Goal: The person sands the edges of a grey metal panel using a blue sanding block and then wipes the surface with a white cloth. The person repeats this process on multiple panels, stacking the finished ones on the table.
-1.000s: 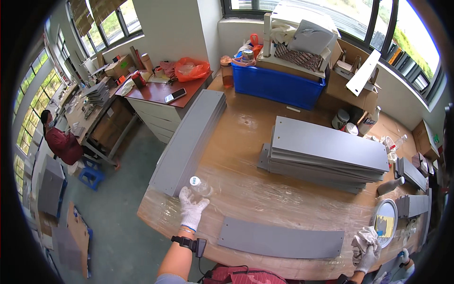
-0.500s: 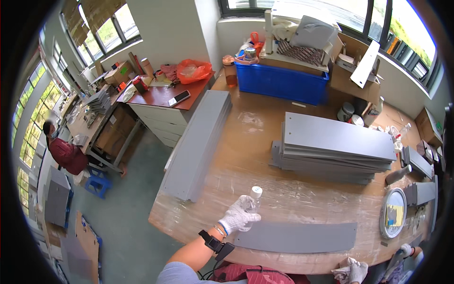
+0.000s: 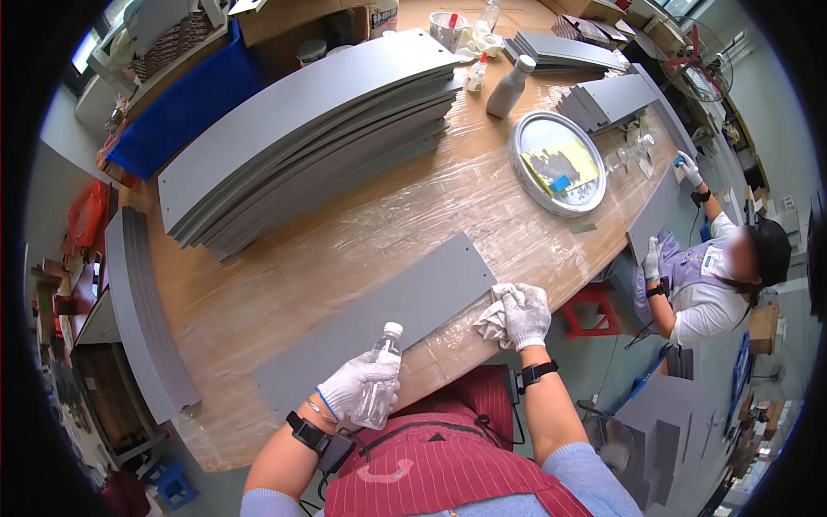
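A clear plastic bottle (image 3: pixel 388 347) with a white cap is gripped in my left hand (image 3: pixel 351 385), which wears a white knit glove. It stands tilted over the near edge of a long, flat grey panel (image 3: pixel 366 323) lying on the table. My right hand (image 3: pixel 527 317), also gloved, is closed on a crumpled whitish cloth (image 3: pixel 492 324) beside the panel's right end. Whether the cloth touches the panel I cannot tell.
Plastic film covers the table (image 3: pixel 336 258). A tall stack of grey panels (image 3: pixel 301 129) stands beyond, with another stack (image 3: pixel 142 319) at left. A round lid (image 3: pixel 560 129) and a grey bottle (image 3: pixel 511 88) sit farther right. A co-worker (image 3: pixel 706 267) handles a panel at right.
The view has swung right, bringing the co-worker fully into sight. My left hand still holds the bottle, now nearer my body. My right hand has come to the panel's right end with the cloth.
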A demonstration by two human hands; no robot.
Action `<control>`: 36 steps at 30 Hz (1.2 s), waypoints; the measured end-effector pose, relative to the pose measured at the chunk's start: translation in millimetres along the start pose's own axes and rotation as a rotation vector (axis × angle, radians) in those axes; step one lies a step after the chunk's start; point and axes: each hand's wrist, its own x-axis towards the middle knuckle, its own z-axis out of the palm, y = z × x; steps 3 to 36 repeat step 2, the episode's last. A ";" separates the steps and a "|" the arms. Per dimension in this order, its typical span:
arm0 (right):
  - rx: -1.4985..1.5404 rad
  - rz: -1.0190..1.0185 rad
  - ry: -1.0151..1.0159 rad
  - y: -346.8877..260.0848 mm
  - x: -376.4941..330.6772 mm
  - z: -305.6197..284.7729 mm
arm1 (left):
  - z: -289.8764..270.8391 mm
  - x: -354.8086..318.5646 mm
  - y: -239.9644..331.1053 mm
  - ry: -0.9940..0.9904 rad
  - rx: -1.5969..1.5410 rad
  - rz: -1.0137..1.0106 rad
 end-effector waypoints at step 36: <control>0.004 0.005 0.001 5.1 -0.4 0.5 | 21.2 19.1 11.7 -0.064 -0.052 -0.059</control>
